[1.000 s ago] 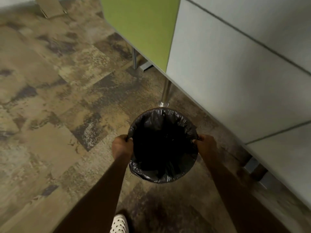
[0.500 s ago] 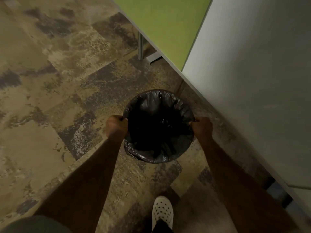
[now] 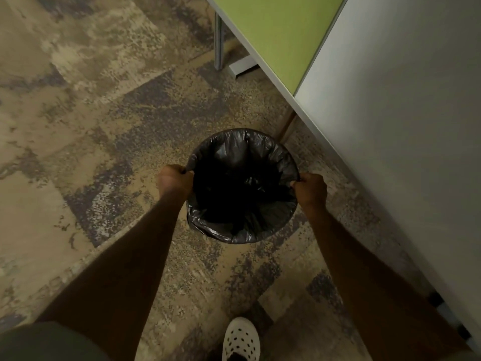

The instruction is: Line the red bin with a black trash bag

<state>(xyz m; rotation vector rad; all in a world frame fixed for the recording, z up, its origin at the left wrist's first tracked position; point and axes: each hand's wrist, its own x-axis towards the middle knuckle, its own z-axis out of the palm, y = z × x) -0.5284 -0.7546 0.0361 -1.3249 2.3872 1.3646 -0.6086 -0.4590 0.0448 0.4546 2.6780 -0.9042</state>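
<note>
My left hand (image 3: 173,180) has its fingers curled tight on the bag (image 3: 240,231) at the rim's nine o'clock edge; my right hand (image 3: 311,189) is clenched the same way on the plastic at three o'clock. Gripping opposite sides, I judge, keeps the bag's mouth stretched wide and level over the bin's rim. The black film is folded over the rim all the way round, bunched in glossy wrinkles, thickest at six o'clock. The bin itself is wholly covered, so none of its red shows. Inside I see only dark, slack plastic sagging down; no rubbish that I can make out. The lined bin is just past the centre of view, over patchy brown carpet (image 3: 86,121); whether it rests on the carpet I cannot tell. A pale panel (image 3: 406,131) runs close by at two o'clock, a green one (image 3: 281,32) beyond at one. My white shoe (image 3: 240,340) sits at six o'clock
</note>
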